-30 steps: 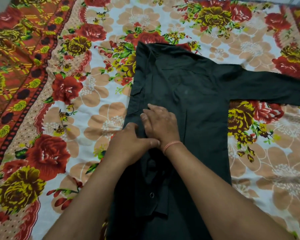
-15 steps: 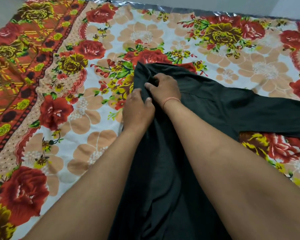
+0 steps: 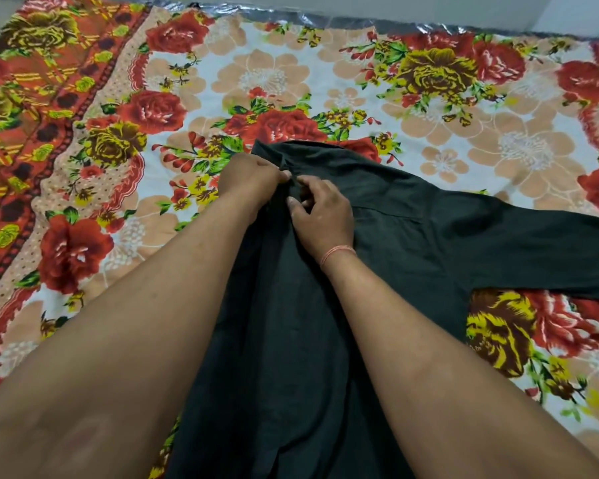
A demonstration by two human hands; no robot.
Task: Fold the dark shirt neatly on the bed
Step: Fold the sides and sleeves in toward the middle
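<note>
both hands pinch the dark shirt (image 3: 377,257) near its far collar: left hand (image 3: 248,179), right hand (image 3: 320,210). risk: right sleeve (image 3: 533,250) unfolded; tugging could skew the fold.

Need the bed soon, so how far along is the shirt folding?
Early. Done: the dark shirt is spread on the bedsheet. In hand: left hand and right hand pinch fabric near the collar. Left: the sleeve lies unfolded to the right; the body isn't folded up.

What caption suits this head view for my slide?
Both hands, left hand and right hand, pinch the dark shirt on a floral bedsheet.
</note>
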